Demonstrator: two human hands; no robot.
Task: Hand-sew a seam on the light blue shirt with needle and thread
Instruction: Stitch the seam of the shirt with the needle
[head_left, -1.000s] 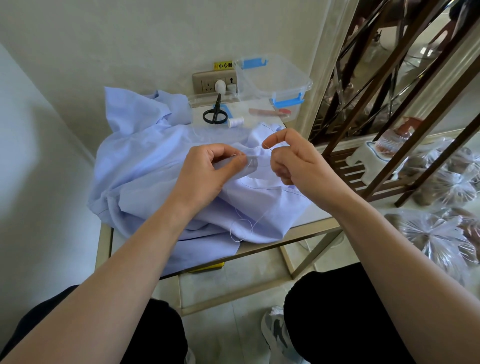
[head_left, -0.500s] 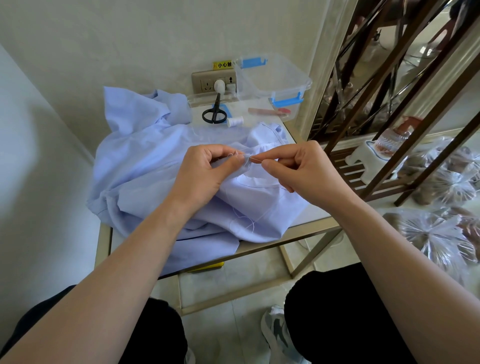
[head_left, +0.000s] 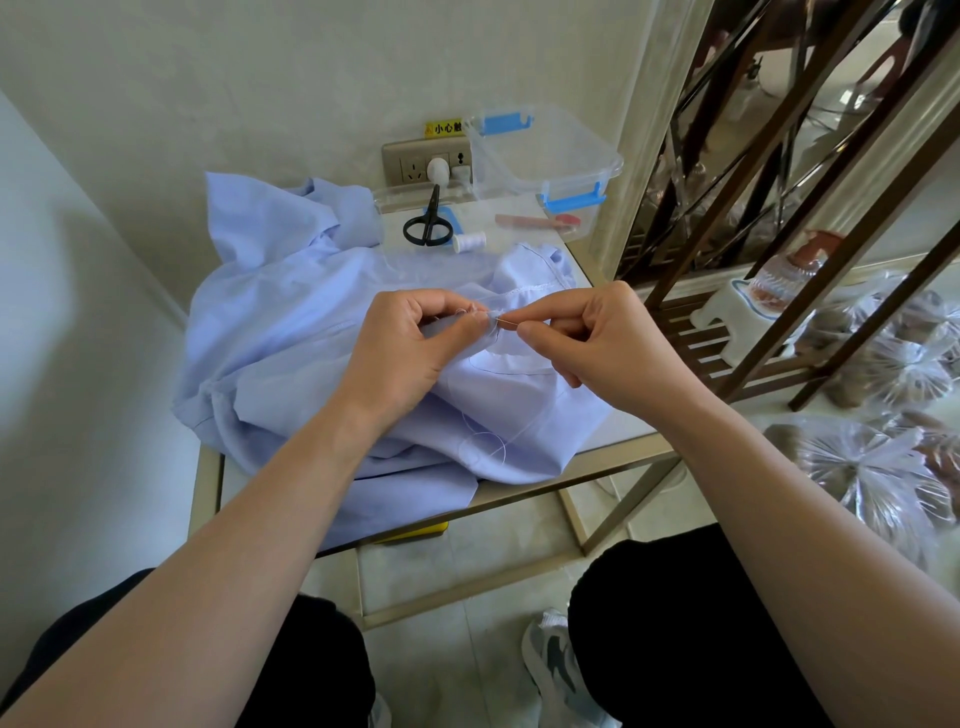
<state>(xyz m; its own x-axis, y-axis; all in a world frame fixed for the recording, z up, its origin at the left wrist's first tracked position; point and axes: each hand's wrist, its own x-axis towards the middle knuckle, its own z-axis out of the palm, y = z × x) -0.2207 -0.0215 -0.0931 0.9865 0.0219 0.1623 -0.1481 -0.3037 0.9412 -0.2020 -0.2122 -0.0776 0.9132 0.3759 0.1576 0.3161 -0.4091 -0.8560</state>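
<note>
Light blue shirt is heaped on the table, its seam fold pinched in the left hand, needle pinched in the right hand just beside; a left fingertip may be pricked, or the slack thread loop snagged into a knot

One readable marking: yellow sticker on the wall, just above the wall socket. Black characters "小心触", small warning symbol at their left. Right end hidden behind the clear plastic box. No other legible text.
</note>
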